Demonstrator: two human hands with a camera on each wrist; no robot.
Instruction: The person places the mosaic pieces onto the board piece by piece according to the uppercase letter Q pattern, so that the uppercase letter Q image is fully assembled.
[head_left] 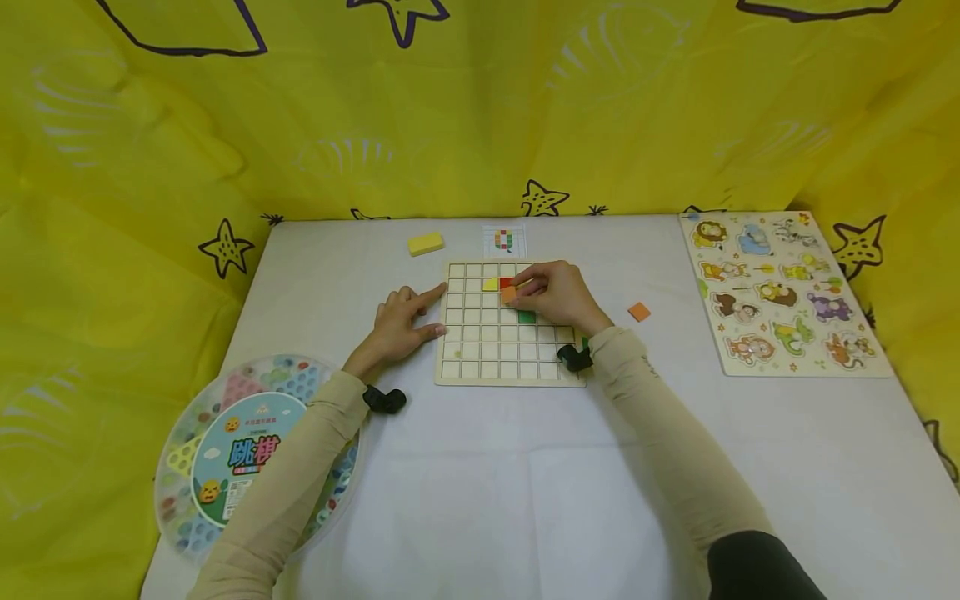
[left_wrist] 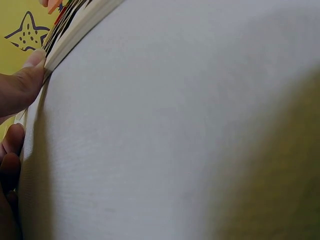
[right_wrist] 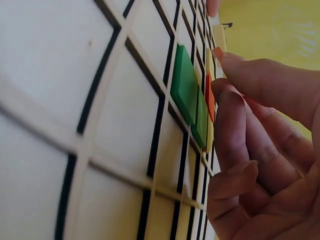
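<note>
A wooden grid board (head_left: 480, 350) lies flat, with a yellow tile (head_left: 491, 284), a red tile (head_left: 506, 282) and a green tile (head_left: 527, 317) on it. The right hand (head_left: 557, 293) pinches an orange tile (head_left: 509, 295) over the board, just below the red tile. In the right wrist view the right hand (right_wrist: 270, 135) is beside green tiles (right_wrist: 185, 85) and a red tile (right_wrist: 210, 97). At the board's left edge, the left hand (head_left: 401, 323) touches the frame with forefinger and thumb apart; its thumb (left_wrist: 31, 77) presses the edge in the left wrist view.
A pattern card (head_left: 505, 241) and a yellow block (head_left: 426, 243) are behind the board. One orange tile (head_left: 639, 312) lies to the right, near an animal puzzle board (head_left: 787, 292). A round game box (head_left: 247, 450) sits at left, partly under the left sleeve.
</note>
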